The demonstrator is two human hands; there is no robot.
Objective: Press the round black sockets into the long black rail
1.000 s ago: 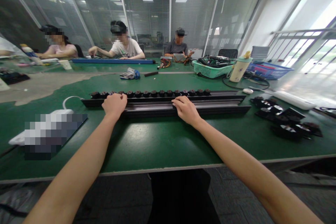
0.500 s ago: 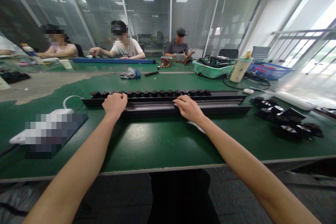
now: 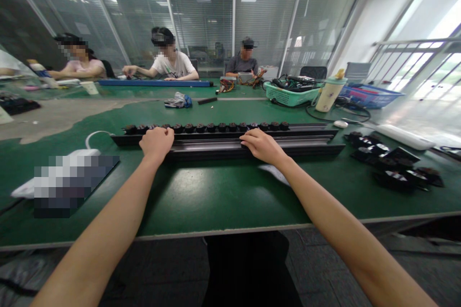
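Note:
A long black channel-shaped rail (image 3: pixel 209 147) with a silvery inner face lies across the table in front of me. Along its far side runs a row of several small black round parts (image 3: pixel 211 127). My left hand (image 3: pixel 157 144) is closed over the left part of the rail, its fingertips hidden behind the knuckles. Near the middle of the rail, my right hand (image 3: pixel 265 146) has its fingers bent and pressed together, touching the rail. Whatever may be between those fingertips is too small to make out.
Several loose black parts (image 3: pixel 396 163) lie at the right. A white power strip (image 3: pixel 25 187) is on the left. Farther back are a crumpled glove (image 3: pixel 178 100), a green basket (image 3: pixel 288 96) of cables, a cup (image 3: pixel 327 97) and a blue basket (image 3: pixel 378 98). Several people sit opposite.
My right hand has shifted very slightly to the right along the rail, and more of a white thing beneath that wrist shows. My left hand stays in place.

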